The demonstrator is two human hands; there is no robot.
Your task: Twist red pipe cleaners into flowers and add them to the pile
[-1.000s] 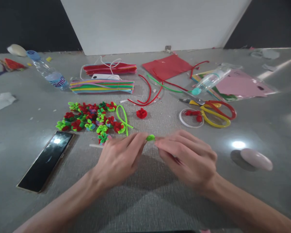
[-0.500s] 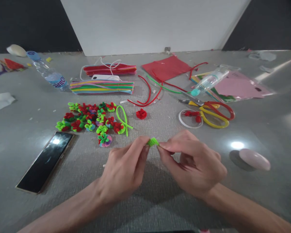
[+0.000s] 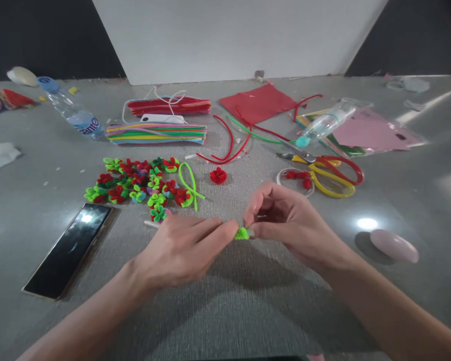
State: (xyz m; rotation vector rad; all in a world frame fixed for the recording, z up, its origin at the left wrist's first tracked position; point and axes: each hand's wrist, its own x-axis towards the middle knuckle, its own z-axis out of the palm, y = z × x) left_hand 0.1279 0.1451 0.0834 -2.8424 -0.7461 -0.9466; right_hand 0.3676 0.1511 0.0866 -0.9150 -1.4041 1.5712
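A short, tightly coiled bright green pipe cleaner (image 3: 242, 233) is between my hands above the mat. My left hand (image 3: 188, 248) pinches its left side, fingers closed. At its right end are the thumb and fingertips of my right hand (image 3: 289, 228), bent round in a loose pinch. A pale stick (image 3: 151, 224) juts out behind my left hand; its other part is hidden. Just beyond my hands lies a small red pipe cleaner flower (image 3: 218, 175). Left of that are a looped green pipe cleaner (image 3: 190, 183) and a cluster of red and green pipe cleaner flowers (image 3: 128, 180).
A phone (image 3: 69, 250) lies at left, a water bottle (image 3: 73, 113) behind it. Bundles of pipe cleaners (image 3: 158, 134) and red felt (image 3: 257, 103) are at the back. Scissors (image 3: 334, 175), a white ring (image 3: 280, 183), a clear bottle (image 3: 326, 123) and a pink oval object (image 3: 394, 245) are at right.
The green coil has moved slightly down and right. My left hand has turned flatter over it, showing the pale stick behind. My right hand has turned, fingers rising and curling above the thumb.
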